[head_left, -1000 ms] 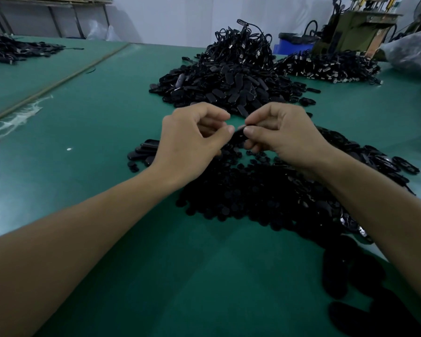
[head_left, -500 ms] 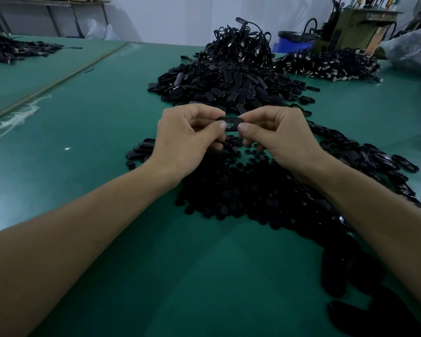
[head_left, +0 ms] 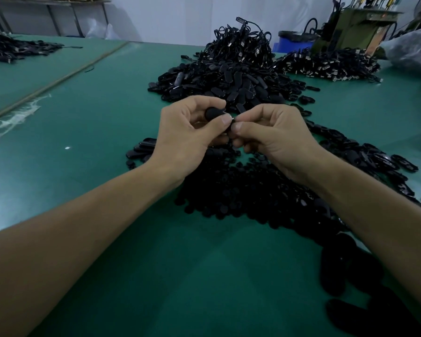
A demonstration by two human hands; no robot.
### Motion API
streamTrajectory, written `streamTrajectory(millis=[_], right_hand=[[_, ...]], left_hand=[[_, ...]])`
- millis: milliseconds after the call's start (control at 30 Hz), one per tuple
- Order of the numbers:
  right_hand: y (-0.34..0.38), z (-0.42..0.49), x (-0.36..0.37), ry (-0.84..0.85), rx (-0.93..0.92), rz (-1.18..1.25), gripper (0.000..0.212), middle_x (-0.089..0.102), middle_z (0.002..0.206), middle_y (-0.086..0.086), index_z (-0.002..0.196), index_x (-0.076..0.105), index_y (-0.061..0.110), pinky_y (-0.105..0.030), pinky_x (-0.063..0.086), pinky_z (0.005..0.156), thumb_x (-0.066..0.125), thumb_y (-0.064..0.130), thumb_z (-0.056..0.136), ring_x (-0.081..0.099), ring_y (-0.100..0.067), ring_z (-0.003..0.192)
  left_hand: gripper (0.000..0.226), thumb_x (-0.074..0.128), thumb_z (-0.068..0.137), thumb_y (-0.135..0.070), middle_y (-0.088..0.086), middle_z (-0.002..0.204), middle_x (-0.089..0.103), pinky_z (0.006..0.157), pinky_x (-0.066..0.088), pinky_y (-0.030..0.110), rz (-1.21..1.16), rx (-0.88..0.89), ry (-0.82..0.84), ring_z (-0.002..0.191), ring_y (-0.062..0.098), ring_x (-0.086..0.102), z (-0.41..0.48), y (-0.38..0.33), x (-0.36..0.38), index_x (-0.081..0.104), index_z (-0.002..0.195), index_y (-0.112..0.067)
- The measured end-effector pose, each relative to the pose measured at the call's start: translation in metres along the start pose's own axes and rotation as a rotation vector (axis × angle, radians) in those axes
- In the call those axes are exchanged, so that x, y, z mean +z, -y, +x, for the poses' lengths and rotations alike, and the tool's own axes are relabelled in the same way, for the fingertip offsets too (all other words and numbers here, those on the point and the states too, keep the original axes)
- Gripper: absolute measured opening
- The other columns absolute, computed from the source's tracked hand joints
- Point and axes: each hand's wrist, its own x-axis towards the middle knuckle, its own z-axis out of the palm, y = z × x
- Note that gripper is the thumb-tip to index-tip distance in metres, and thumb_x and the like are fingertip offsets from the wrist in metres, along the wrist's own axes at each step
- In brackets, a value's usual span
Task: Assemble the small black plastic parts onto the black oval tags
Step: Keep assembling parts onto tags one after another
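Observation:
My left hand (head_left: 187, 137) and my right hand (head_left: 270, 139) meet above the green table (head_left: 83, 166). Between them is one black oval tag (head_left: 214, 113). The left thumb and fingers pinch its left end. The right thumb and forefinger pinch its right end, where a small part may sit, but it is too small to tell. Below the hands lies a heap of small black plastic parts (head_left: 241, 190). A large pile of black oval tags (head_left: 224, 79) lies just behind the hands.
A strip of oval tags (head_left: 365, 156) runs along the right side. A second pile with metal ends (head_left: 326, 66) lies far right, by a blue bin (head_left: 292, 43) and a green machine (head_left: 350, 23). A further dark pile (head_left: 12, 48) sits far left.
The tag was held flat between both hands half a second ago. It is now turned and tilted, and both hands have shifted slightly down and closer together.

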Motion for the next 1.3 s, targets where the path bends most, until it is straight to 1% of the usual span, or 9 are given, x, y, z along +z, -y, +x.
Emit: streamTrajectory(millis=[233,467,567,667,800,933,1067,1200,1300], right_hand=[[-0.007,0.001,-0.014,0.002,-0.054,-0.812,0.006,0.067,0.075,0.015,0.087,0.076,0.024,0.0,0.041,0.061,0.077,0.03,0.086,0.061,0.006,0.069],[-0.01,0.0,-0.009,0.128,-0.099,-0.989,0.015,0.068,0.086,0.007,0.102,0.077,0.02,-0.001,0.037,0.063,0.068,0.028,0.093,0.054,0.0,0.073],[-0.012,0.0,-0.01,0.071,-0.133,-0.962,0.012,0.064,0.081,0.011,0.097,0.076,0.018,-0.001,0.038,0.062,0.066,0.025,0.094,0.055,0.001,0.072],[-0.012,0.001,-0.011,-0.038,-0.18,-0.816,0.008,0.062,0.072,0.018,0.09,0.074,0.02,-0.004,0.04,0.061,0.067,0.021,0.093,0.057,0.007,0.065],[-0.006,0.005,-0.013,-0.108,-0.151,-0.496,0.008,0.073,0.077,0.006,0.099,0.074,0.021,-0.02,0.053,0.066,0.071,0.02,0.092,0.068,-0.004,0.07],[0.001,0.005,-0.011,-0.114,-0.197,-0.27,0.01,0.076,0.081,-0.003,0.093,0.072,0.022,-0.016,0.051,0.067,0.073,0.013,0.09,0.07,-0.008,0.07],[0.003,0.003,-0.008,-0.086,-0.234,-0.239,0.01,0.076,0.08,-0.008,0.088,0.07,0.02,-0.021,0.053,0.065,0.073,0.01,0.089,0.071,-0.016,0.07],[0.003,0.001,-0.005,-0.065,-0.26,-0.315,0.012,0.071,0.072,0.006,0.085,0.072,0.024,-0.015,0.049,0.064,0.074,0.012,0.089,0.063,-0.001,0.065],[0.003,0.002,-0.005,-0.105,-0.218,-0.348,0.011,0.072,0.077,-0.004,0.084,0.073,0.025,-0.022,0.052,0.065,0.076,0.015,0.088,0.061,-0.008,0.067]], left_hand=[[0.036,0.067,0.095,-0.002,-0.001,0.076,0.072,0.066,0.061,0.031,0.053,0.006,-0.004,0.083,0.021,0.076,0.001,0.001,-0.001,0.056,0.118,-0.027],[0.049,0.064,0.095,0.002,0.005,0.082,0.065,0.061,0.06,0.03,0.069,0.009,0.069,0.077,0.02,0.076,-0.001,-0.001,0.001,0.045,0.128,-0.028],[0.048,0.068,0.093,0.001,0.007,0.081,0.068,0.061,0.057,0.027,0.123,0.015,0.08,0.074,0.018,0.074,0.0,0.0,-0.001,0.044,0.126,-0.024],[0.037,0.072,0.091,-0.004,0.006,0.077,0.073,0.061,0.054,0.022,0.16,-0.002,0.084,0.071,0.016,0.073,0.0,0.002,-0.003,0.045,0.11,-0.023],[0.028,0.077,0.087,-0.009,-0.004,0.072,0.073,0.061,0.054,0.021,0.229,0.015,0.044,0.07,0.015,0.072,0.001,0.005,-0.003,0.052,0.092,-0.021],[0.033,0.078,0.087,-0.011,0.001,0.079,0.077,0.068,0.06,0.033,0.231,-0.015,0.037,0.072,0.025,0.074,0.004,0.006,-0.005,0.054,0.105,-0.023],[0.024,0.079,0.087,-0.01,-0.002,0.08,0.078,0.069,0.06,0.034,0.255,0.0,0.031,0.073,0.022,0.075,0.002,0.005,-0.004,0.068,0.099,-0.027],[0.023,0.076,0.089,-0.009,-0.001,0.082,0.077,0.074,0.061,0.036,0.273,0.014,0.019,0.075,0.02,0.074,0.002,0.006,-0.005,0.075,0.103,-0.027],[0.023,0.074,0.089,-0.005,0.001,0.086,0.078,0.072,0.062,0.033,0.224,-0.007,0.021,0.079,0.019,0.075,0.002,0.006,-0.003,0.077,0.107,-0.019]])
